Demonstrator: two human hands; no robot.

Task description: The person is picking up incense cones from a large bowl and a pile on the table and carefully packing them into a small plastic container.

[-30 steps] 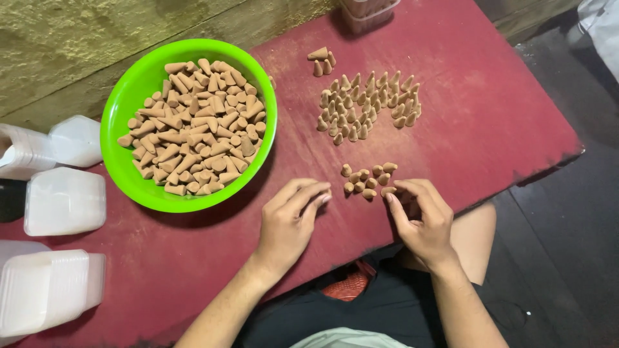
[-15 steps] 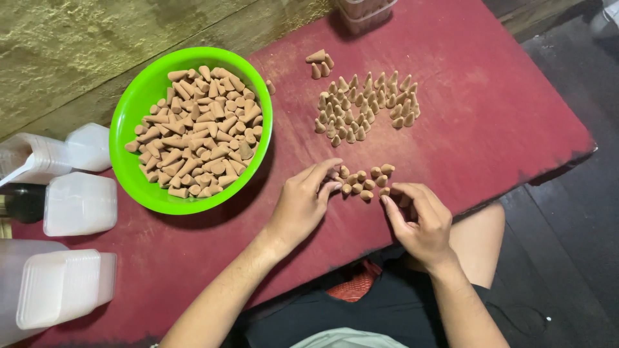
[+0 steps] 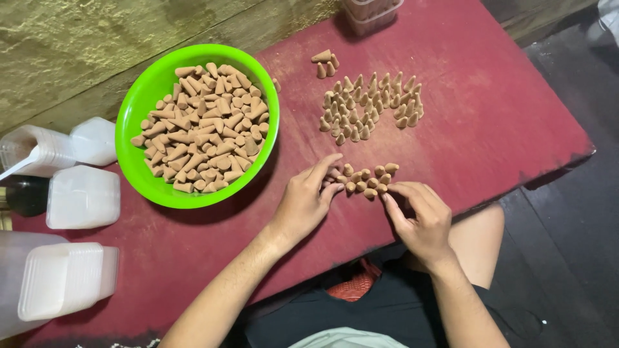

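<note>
A small cluster of tan incense cones (image 3: pixel 367 179) stands on the dark red table (image 3: pixel 490 122) between my two hands. My left hand (image 3: pixel 308 200) rests on the table with its fingertips touching the cluster's left side. My right hand (image 3: pixel 420 216) has its fingers curled at the cluster's right side, touching the nearest cones. Farther back stands a larger group of upright cones (image 3: pixel 371 106), with three loose cones (image 3: pixel 324 64) behind it. A bright green bowl (image 3: pixel 142 103) at the left is heaped with several more cones lying loose.
White plastic containers and stacked lids (image 3: pixel 64 277) sit at the table's left end, with a dark bottle (image 3: pixel 26 193) beside them. A clear plastic tub (image 3: pixel 371 13) stands at the back edge. The table's right edge (image 3: pixel 567 161) drops to a dark floor.
My left hand has slid right from the bare table to touch the small cluster. The right hand stays at the cluster's right side.
</note>
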